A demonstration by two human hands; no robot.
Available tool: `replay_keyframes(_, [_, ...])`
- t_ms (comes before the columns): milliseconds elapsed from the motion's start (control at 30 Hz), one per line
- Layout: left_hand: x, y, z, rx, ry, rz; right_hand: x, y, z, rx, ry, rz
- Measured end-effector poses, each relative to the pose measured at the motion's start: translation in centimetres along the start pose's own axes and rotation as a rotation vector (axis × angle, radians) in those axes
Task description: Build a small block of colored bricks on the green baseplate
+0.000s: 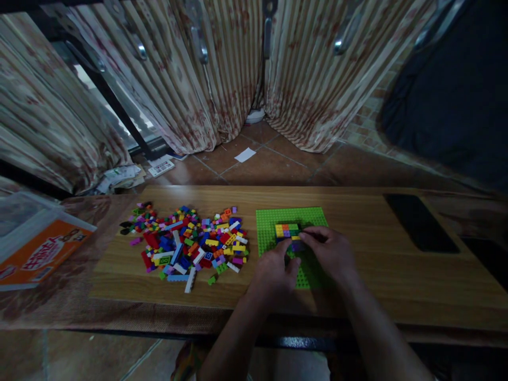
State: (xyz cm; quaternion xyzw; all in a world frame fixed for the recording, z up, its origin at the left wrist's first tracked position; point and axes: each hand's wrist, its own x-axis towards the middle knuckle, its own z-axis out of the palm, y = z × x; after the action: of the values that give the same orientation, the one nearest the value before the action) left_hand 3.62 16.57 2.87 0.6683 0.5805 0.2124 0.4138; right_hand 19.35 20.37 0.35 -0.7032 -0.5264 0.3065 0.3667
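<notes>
A green baseplate (273, 217) lies on the wooden board, with a small multicoloured brick build (286, 230) standing on it. My right hand (331, 254) rests over the plate's right half, fingers pinched together at the build's right side near a purple brick (297, 245). My left hand (273, 272) sits at the plate's front left, fingers curled toward the same spot; what it holds is hidden. A heap of loose coloured bricks (190, 241) lies left of the plate.
The wooden board (369, 264) lies on a low table. A black phone (420, 222) lies at its right end. An orange-labelled plastic box (35, 248) stands at the left. Beyond are striped curtains (222, 69), a tiled floor and scattered papers (119, 177).
</notes>
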Motion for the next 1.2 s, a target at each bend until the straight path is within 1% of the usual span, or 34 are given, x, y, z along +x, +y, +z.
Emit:
replay_keyframes(167, [-0.1,0.2,-0.1,0.026,-0.001,0.004,0.2,0.0,0.0,0.026,0.001,-0.023])
replay_keyframes(333, [-0.1,0.1,0.2,0.057,0.035,-0.008,0.3,0.4,0.0,0.011,-0.029,-0.002])
replay_keyframes(433, [0.0,0.0,0.4,0.085,0.051,0.001,0.3,0.4,0.0,-0.002,-0.04,-0.019])
replay_keyframes(567, [-0.1,0.1,0.4,0.109,0.046,-0.016,0.2,0.2,-0.1,-0.005,-0.044,-0.018])
replay_keyframes(700, [-0.2,0.2,0.2,0.107,0.037,-0.023,0.4,0.1,-0.3,-0.011,-0.062,0.006])
replay_keyframes(867, [-0.2,-0.2,-0.6,0.042,0.072,-0.042,0.6,0.3,-0.7,-0.015,-0.063,0.011])
replay_keyframes(967, [-0.1,-0.7,-1.2,-0.007,0.101,-0.032,0.7,0.1,-0.6,-0.045,-0.059,-0.006])
replay_keyframes(1033, [-0.1,-1.1,-1.5,-0.037,0.138,-0.039,0.6,-0.1,-0.3,-0.11,-0.045,-0.029])
replay_keyframes(1133, [-0.1,-1.4,-2.1,-0.097,0.222,-0.085,0.4,-0.3,0.2,-0.212,-0.021,-0.048])
replay_keyframes(1200, [0.0,-1.4,-2.5,-0.181,0.285,-0.126,0.3,-0.3,0.5,-0.238,-0.016,-0.059])
